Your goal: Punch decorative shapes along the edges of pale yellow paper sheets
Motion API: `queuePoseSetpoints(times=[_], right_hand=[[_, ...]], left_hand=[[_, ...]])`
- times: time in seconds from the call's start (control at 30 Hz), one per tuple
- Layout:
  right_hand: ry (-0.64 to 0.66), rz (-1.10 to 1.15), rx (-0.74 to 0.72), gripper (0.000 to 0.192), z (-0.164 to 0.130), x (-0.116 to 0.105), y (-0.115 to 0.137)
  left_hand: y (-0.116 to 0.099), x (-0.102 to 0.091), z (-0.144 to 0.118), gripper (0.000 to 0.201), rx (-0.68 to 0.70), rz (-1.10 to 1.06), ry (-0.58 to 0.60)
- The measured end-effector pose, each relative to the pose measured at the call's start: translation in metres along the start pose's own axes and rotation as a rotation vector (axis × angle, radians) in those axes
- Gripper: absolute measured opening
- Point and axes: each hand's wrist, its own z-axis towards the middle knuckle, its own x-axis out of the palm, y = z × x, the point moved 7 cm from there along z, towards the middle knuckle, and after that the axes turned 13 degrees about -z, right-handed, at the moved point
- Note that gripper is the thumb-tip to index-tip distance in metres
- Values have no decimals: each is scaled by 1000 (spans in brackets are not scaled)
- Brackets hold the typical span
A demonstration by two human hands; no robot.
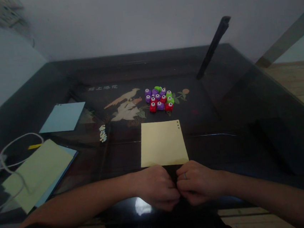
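While both hands are curled into fists, the left hand [159, 188] and right hand [200, 181] meet near the front of the dark counter [228, 103]. Just beyond them lies a yellow sheet [163, 145], with small dark spots at its far right corner. Farther back cluster small red, purple and green objects [160, 105]; pale bits [103, 136] and a blue sheet [63, 117] lie leftward.
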Motion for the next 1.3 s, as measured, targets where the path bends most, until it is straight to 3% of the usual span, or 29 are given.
queuePoseSetpoints(times=[0.33, 0.47, 0.57, 0.63, 0.7, 0.77, 0.87, 0.97, 1.07, 1.2, 1.3], right_hand=[[-87, -12, 76, 21, 1, -12, -3], [-194, -59, 121, 24, 0, -28, -12], [-252, -89, 187, 25, -1, -50, -28], [-247, -77, 322, 26, -4, -68, -48], [-237, -85, 554, 20, -14, -88, -74], [-240, -83, 773, 15, -29, -105, -97], [-287, -81, 943, 15, -46, -119, -119], [-280, -69, 984, 14, -49, -113, -131], [-183, -73, 980, 15, -41, -96, -138], [-94, -150, 956, 41, -28, -75, -143], [-76, -213, 911, 60, -23, -63, -143]], left_hand=[[6, 1, -1, 13, -56, -77, -45], [7, -22, 1, 20, -143, -167, -113], [25, -52, -6, 21, -350, -242, -222], [49, -73, -23, 16, -577, -284, -345], [74, -88, -48, 10, -758, -308, -473], [94, -100, -74, 16, -842, -293, -620], [113, -108, -103, 22, -895, -281, -807], [120, -107, -113, 24, -895, -284, -875], [122, -105, -111, 27, -906, -202, -860], [121, -102, -103, 37, -874, 21, -742], [121, -97, -100, 55, -900, 136, -648]])
